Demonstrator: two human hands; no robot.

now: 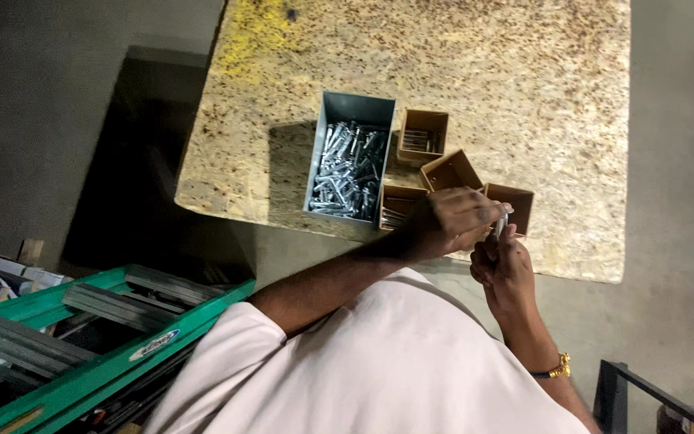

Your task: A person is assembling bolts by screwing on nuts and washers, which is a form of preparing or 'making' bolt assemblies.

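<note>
Both my left hand (453,219) and right hand (501,261) pinch a small metal bolt (500,227) near four cardboard boxes (450,170), right of the grey bin of bolts (349,157).

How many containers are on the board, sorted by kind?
Grey metal bin of silver bolts: 1
Small brown cardboard boxes: 4, at and
Total: 5

The left hand and right hand hold a small silver piece between them.
</note>
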